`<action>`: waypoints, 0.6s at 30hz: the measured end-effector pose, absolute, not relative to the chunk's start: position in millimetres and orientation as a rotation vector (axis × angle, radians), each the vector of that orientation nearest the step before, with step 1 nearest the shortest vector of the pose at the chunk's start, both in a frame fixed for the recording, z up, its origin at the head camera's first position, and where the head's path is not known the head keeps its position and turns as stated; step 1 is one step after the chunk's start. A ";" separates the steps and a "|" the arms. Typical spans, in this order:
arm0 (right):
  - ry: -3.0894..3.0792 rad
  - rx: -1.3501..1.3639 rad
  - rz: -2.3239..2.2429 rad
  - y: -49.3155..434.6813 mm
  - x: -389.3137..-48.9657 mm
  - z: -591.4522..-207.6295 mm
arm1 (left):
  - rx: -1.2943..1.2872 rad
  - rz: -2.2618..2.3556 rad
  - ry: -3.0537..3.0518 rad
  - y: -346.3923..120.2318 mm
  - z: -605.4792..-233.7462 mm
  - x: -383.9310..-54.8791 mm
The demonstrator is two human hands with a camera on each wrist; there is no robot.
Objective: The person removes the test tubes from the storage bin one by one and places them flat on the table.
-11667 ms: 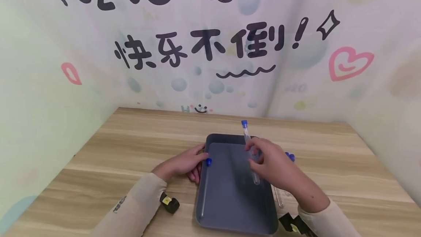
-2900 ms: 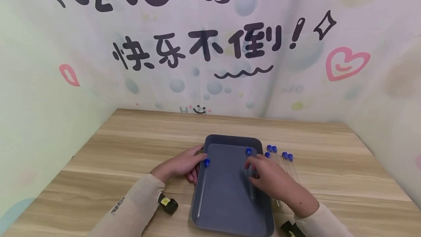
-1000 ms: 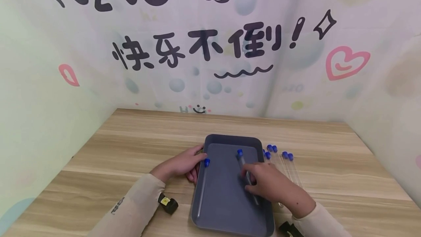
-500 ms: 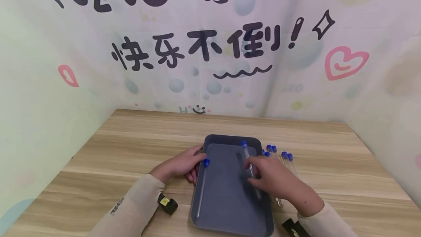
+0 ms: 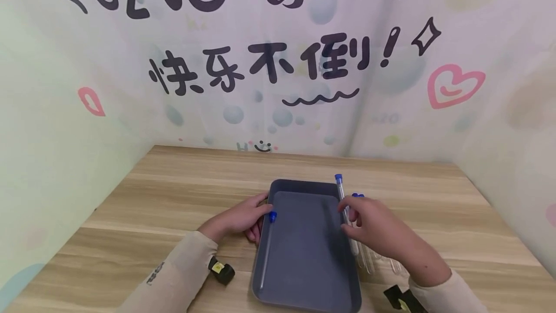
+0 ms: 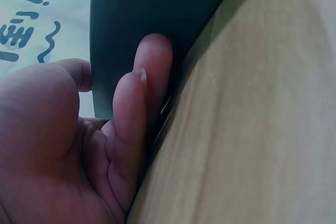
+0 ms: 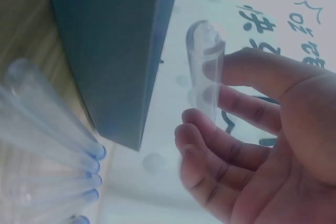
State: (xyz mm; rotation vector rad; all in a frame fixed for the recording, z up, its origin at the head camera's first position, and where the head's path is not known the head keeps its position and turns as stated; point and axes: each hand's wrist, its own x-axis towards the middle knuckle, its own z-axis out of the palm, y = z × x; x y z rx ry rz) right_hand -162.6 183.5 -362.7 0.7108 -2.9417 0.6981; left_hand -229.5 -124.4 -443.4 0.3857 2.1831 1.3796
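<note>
My left hand (image 5: 236, 217) holds the left side of a dark grey tray (image 5: 304, 260), thumb over the rim and fingers against the outer wall. In the left wrist view, fingertips press on that wall (image 6: 118, 19). A blue-capped clear test tube (image 5: 272, 217) lies in the tray along its left side. Over the right rim, my right hand (image 5: 380, 226) pinches another clear test tube (image 5: 340, 186), tilted with its blue cap up and away. The right wrist view shows this tube's rounded end (image 7: 205, 40) between thumb and fingers, apart from the tray.
Several more blue-capped test tubes (image 7: 52, 114) lie side by side on the wooden table (image 5: 187, 182), just right of the tray; my right hand partly hides them in the head view. A printed cloth (image 5: 226, 124) hangs behind the table.
The right hand held a tube low in the tray's right half about a second ago. It has lifted the tube and moved right, over the right rim. The left hand stays put.
</note>
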 end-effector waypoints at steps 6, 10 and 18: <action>-2.938 0.646 0.732 196.2 -162.4 -359.1 | 0.383 1.386 2.176 -124.2 -444.7 -229.6; -2.964 0.603 0.733 203.4 -163.3 -360.0 | 0.386 1.386 2.182 -125.1 -445.3 -230.1; -3.053 0.549 0.716 214.6 -167.3 -368.6 | 0.401 1.377 2.183 -125.1 -444.7 -230.3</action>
